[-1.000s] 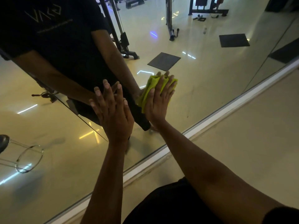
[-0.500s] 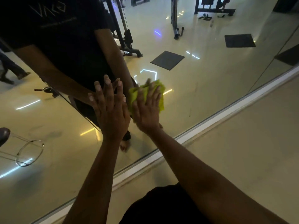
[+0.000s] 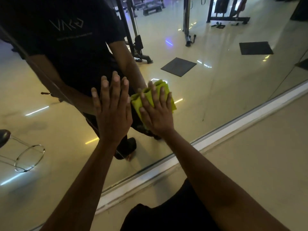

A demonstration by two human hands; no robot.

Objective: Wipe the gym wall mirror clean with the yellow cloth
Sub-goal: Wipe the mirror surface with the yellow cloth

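Note:
The wall mirror (image 3: 225, 90) fills the upper and left part of the head view and reflects the gym floor and me in a black shirt. My right hand (image 3: 157, 112) lies flat with straight fingers on the folded yellow cloth (image 3: 135, 104), pressing it against the glass low on the mirror. My left hand (image 3: 112, 110) rests flat on the bare glass just left of the cloth, fingers straight and together. The cloth shows above and to the left of my right fingers; the rest is hidden under the palm.
A white strip (image 3: 216, 129) runs along the mirror's bottom edge, with beige floor (image 3: 258, 155) to its right. A vertical seam in the glass (image 3: 286, 77) lies at the far right. Reflected are dark floor mats (image 3: 178, 66), cable machines (image 3: 136, 44) and a chrome ring base (image 3: 30, 157).
My right hand slid the cloth left and down across the glass toward my left hand, which stayed flat on the mirror. The camera view shifted slightly.

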